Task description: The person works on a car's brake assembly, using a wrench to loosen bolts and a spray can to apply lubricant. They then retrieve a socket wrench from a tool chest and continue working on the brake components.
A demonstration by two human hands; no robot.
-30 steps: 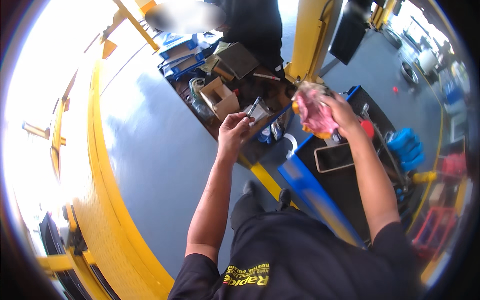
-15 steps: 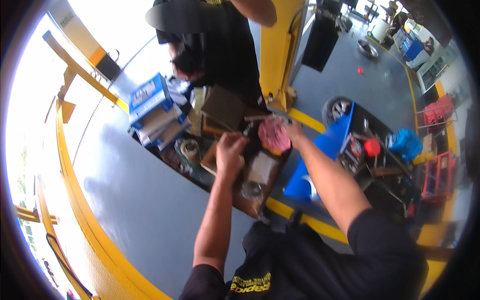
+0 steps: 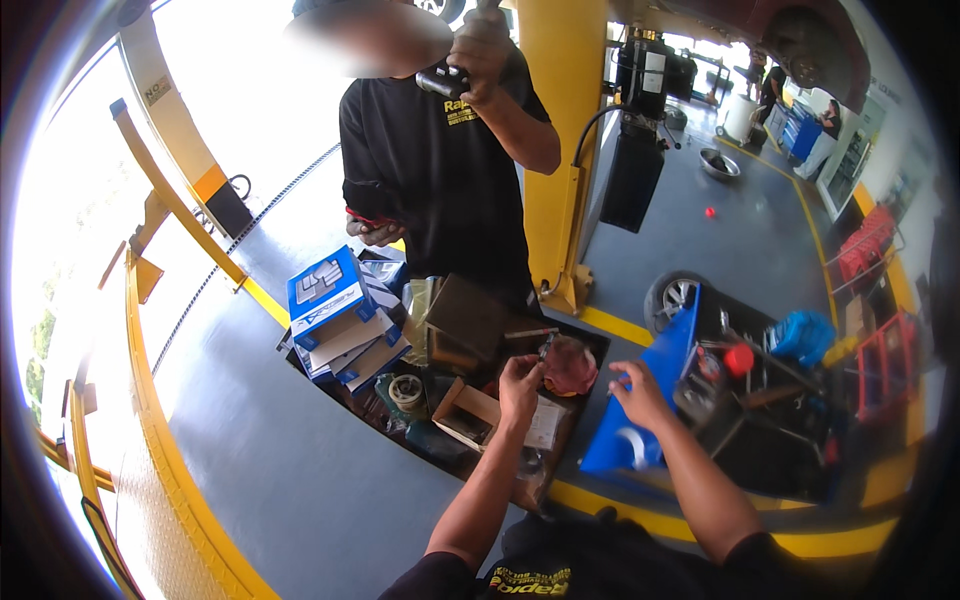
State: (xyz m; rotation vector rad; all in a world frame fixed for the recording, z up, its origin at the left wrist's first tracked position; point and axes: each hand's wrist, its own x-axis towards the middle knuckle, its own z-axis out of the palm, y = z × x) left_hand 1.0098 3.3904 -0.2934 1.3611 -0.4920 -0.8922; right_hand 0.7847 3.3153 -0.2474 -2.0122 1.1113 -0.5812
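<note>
My left hand [image 3: 519, 393] is closed in a pinch above the cluttered tabletop. A small, slim, dark metal piece [image 3: 546, 347] sticks up from its fingertips; its exact kind is too small to tell. Just beyond lies a crumpled pink cloth [image 3: 571, 366] on the table. My right hand [image 3: 640, 396], open with fingers slightly bent, hovers right of the cloth near the blue panel and holds nothing. Close to my left wrist are an open cardboard box [image 3: 468, 413] and a flat pale packet [image 3: 545, 424].
Blue and white boxes [image 3: 330, 300] are stacked on the table's left, near a tape-like roll [image 3: 406, 391]. Across the table stands a person [image 3: 435, 180] holding a dark object raised. To the right, a blue-sided tool cart [image 3: 640, 400] carries tools; a wheel [image 3: 675, 300] lies behind it.
My right hand has left the pink cloth and moved right, opening. My left hand has shifted right toward the cloth, still pinching the small piece. The person opposite shows more fully as the view tilted up.
</note>
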